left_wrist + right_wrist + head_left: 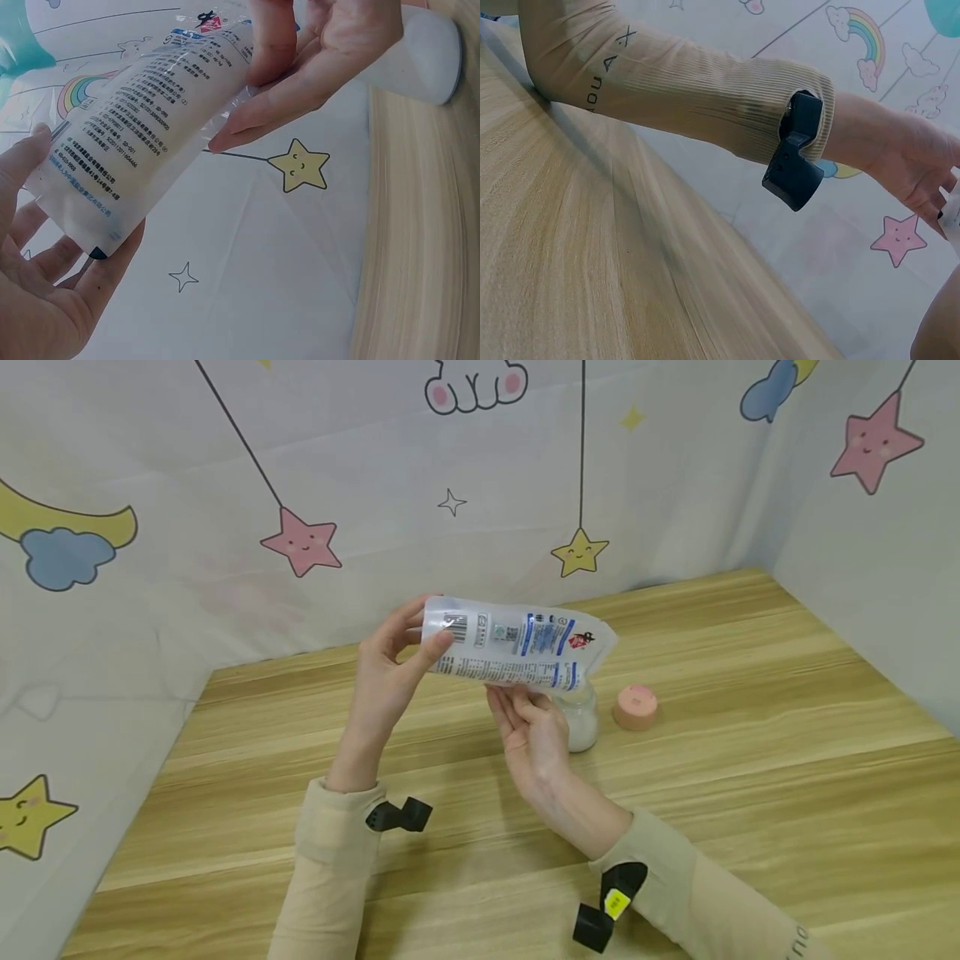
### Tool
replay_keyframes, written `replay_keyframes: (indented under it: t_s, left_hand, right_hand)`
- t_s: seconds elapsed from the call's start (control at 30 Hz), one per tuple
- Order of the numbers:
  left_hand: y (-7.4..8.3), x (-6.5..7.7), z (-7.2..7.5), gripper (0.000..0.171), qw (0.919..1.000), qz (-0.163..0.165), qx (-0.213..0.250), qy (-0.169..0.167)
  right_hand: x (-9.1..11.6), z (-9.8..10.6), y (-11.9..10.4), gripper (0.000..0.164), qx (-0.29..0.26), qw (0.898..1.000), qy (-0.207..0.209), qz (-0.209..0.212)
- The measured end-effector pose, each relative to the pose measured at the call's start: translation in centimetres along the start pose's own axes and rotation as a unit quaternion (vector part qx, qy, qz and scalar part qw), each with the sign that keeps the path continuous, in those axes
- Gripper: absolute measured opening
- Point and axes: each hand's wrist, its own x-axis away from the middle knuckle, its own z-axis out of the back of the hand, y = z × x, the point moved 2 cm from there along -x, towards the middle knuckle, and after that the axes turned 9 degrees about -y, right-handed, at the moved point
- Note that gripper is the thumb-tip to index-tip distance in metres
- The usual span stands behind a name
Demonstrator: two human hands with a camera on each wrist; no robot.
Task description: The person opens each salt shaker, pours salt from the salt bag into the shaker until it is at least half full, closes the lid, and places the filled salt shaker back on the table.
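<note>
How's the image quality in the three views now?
Head view: soft light, a small glint near the barcode on the packet, smallest print unreadable, faint shadows on the table; left wrist view: greyer, though the packet's print shows larger and clearer; right wrist view: table grain looks stretched, a dark shadow crosses it diagonally, and the packet is cut off at the right edge.

Soft, diffuse light fills the head view fairly evenly, leaving a faint shadow beside the left sleeve (322,877) on the wood-grain table (750,760) and slight glare on the printed plastic pouch (498,647), whose smallest print blurs. Both wrist views look dimmer and greyer.
</note>
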Motion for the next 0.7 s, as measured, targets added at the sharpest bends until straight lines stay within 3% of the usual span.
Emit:
replay_keyframes:
  t_s: [0.7]
  left_hand:
    - [0.06, -0.09, -0.01, 0.046, 0.9997, 0.017, -0.017, -0.007]
  right_hand:
    - [0.01, -0.08, -0.09, 0.028, -0.009, 1.000, 0.003, -0.006]
